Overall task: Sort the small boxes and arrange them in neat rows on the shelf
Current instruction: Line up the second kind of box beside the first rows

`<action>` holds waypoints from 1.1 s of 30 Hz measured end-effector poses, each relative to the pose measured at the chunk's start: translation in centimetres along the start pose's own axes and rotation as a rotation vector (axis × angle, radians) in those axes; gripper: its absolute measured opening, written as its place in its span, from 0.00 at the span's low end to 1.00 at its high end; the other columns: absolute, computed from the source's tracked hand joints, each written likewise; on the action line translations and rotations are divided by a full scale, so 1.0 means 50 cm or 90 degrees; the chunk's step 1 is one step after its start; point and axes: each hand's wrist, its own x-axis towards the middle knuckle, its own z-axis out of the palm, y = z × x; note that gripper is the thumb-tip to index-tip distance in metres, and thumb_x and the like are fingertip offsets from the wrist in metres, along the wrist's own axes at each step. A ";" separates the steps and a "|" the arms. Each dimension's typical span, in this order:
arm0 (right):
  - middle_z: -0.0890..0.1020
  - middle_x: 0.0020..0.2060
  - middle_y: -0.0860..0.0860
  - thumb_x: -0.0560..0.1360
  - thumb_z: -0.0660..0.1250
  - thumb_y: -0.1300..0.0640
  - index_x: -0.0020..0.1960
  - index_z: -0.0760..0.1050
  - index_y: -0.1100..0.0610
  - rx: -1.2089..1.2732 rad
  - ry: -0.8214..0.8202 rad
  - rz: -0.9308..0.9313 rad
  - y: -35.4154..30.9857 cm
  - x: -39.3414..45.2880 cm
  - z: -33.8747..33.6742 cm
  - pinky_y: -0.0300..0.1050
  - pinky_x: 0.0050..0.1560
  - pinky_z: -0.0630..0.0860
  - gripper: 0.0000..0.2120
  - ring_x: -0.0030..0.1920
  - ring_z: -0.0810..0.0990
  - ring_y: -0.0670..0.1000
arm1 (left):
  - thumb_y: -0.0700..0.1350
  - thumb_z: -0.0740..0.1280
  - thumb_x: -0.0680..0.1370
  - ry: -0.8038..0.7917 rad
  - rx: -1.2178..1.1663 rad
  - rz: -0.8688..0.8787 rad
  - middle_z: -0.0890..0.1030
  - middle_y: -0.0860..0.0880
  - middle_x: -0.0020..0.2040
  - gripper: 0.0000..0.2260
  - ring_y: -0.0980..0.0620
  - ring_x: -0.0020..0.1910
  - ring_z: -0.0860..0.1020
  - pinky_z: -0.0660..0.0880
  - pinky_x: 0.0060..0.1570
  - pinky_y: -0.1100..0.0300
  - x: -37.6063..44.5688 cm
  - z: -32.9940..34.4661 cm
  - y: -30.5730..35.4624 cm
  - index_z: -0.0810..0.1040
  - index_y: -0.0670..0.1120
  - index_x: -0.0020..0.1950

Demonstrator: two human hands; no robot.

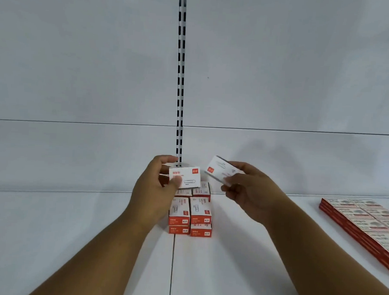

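- Two bare forearms reach forward over the white shelf (71, 242).
- Left hand (152, 188) pinches a small white-and-red cardboard box (186, 177) above the stacked red-and-white boxes (190, 214) at shelf centre.
- Right hand (252, 188) grips a second small white box (220, 170), tilted, just right of the first.
- Flat red-edged packs (363, 224) lie in rows at far right.

At twelve o'clock we see a white slotted metal upright strip (180, 79) running up the pale grey back wall panel (80, 62). A thin horizontal seam (77, 122) crosses that panel.
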 end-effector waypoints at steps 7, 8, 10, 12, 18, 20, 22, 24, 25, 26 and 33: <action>0.82 0.42 0.58 0.73 0.63 0.71 0.52 0.74 0.61 0.048 0.026 -0.027 -0.016 -0.125 -0.053 0.46 0.39 0.71 0.10 0.40 0.77 0.56 | 0.43 0.67 0.79 -0.092 -0.181 0.010 0.82 0.55 0.51 0.11 0.53 0.39 0.85 0.82 0.39 0.59 -0.062 0.011 0.068 0.78 0.60 0.53; 0.82 0.40 0.57 0.73 0.63 0.72 0.51 0.74 0.61 0.041 0.044 -0.040 -0.018 -0.145 -0.066 0.46 0.38 0.69 0.11 0.39 0.76 0.55 | 0.42 0.67 0.79 -0.113 -0.179 0.018 0.83 0.55 0.50 0.11 0.54 0.38 0.84 0.81 0.40 0.60 -0.074 0.017 0.077 0.78 0.60 0.53; 0.83 0.41 0.56 0.73 0.61 0.72 0.52 0.77 0.60 0.017 0.075 -0.061 -0.021 -0.182 -0.093 0.45 0.37 0.67 0.13 0.36 0.75 0.53 | 0.42 0.68 0.79 -0.152 -0.181 0.010 0.84 0.55 0.48 0.11 0.52 0.38 0.84 0.82 0.42 0.57 -0.101 0.033 0.089 0.79 0.61 0.52; 0.83 0.43 0.57 0.74 0.60 0.72 0.51 0.78 0.59 0.005 0.100 -0.073 -0.017 -0.217 -0.122 0.44 0.34 0.66 0.14 0.35 0.74 0.52 | 0.41 0.68 0.79 -0.196 -0.187 -0.029 0.85 0.54 0.48 0.12 0.49 0.42 0.85 0.82 0.47 0.48 -0.132 0.054 0.090 0.80 0.61 0.51; 0.83 0.42 0.61 0.73 0.63 0.76 0.53 0.72 0.58 0.084 0.086 -0.062 -0.001 -0.278 -0.201 0.48 0.36 0.80 0.16 0.38 0.82 0.58 | 0.38 0.76 0.72 -0.282 -0.103 -0.083 0.86 0.56 0.46 0.18 0.56 0.44 0.84 0.80 0.51 0.56 -0.220 0.114 0.071 0.78 0.57 0.54; 0.83 0.45 0.62 0.72 0.63 0.76 0.58 0.73 0.55 0.081 0.069 -0.063 0.000 -0.285 -0.222 0.52 0.42 0.81 0.21 0.43 0.83 0.61 | 0.42 0.78 0.70 -0.293 -0.019 -0.062 0.85 0.58 0.47 0.20 0.63 0.45 0.83 0.77 0.46 0.67 -0.235 0.128 0.068 0.77 0.60 0.55; 0.83 0.43 0.60 0.73 0.63 0.76 0.57 0.74 0.55 0.022 0.082 -0.041 0.001 -0.286 -0.237 0.54 0.44 0.81 0.20 0.43 0.84 0.60 | 0.44 0.78 0.70 -0.294 0.050 -0.048 0.85 0.60 0.47 0.20 0.66 0.45 0.82 0.74 0.40 0.72 -0.245 0.146 0.070 0.77 0.62 0.55; 0.82 0.44 0.61 0.73 0.66 0.74 0.52 0.72 0.57 -0.080 0.120 -0.019 0.007 -0.281 -0.245 0.55 0.43 0.81 0.14 0.43 0.85 0.59 | 0.45 0.78 0.70 -0.297 0.085 -0.045 0.85 0.58 0.47 0.20 0.64 0.44 0.82 0.74 0.39 0.71 -0.251 0.163 0.073 0.77 0.62 0.56; 0.81 0.46 0.62 0.73 0.68 0.71 0.49 0.71 0.57 -0.152 0.141 -0.015 0.012 -0.277 -0.248 0.52 0.41 0.82 0.12 0.43 0.86 0.58 | 0.47 0.78 0.70 -0.287 0.102 -0.043 0.84 0.58 0.46 0.19 0.63 0.44 0.82 0.74 0.39 0.70 -0.253 0.170 0.074 0.77 0.63 0.56; 0.81 0.47 0.61 0.73 0.71 0.67 0.47 0.71 0.57 -0.236 0.164 -0.016 0.017 -0.273 -0.251 0.48 0.38 0.81 0.11 0.43 0.86 0.55 | 0.48 0.77 0.71 -0.272 0.119 -0.041 0.83 0.59 0.47 0.19 0.62 0.44 0.81 0.73 0.39 0.70 -0.255 0.175 0.075 0.77 0.62 0.57; 0.75 0.41 0.47 0.73 0.65 0.39 0.44 0.69 0.52 -0.892 0.179 -0.139 0.015 -0.276 -0.272 0.43 0.40 0.70 0.16 0.42 0.73 0.47 | 0.52 0.70 0.76 -0.255 0.263 -0.012 0.71 0.67 0.50 0.18 0.69 0.46 0.71 0.69 0.35 0.75 -0.272 0.197 0.091 0.73 0.60 0.66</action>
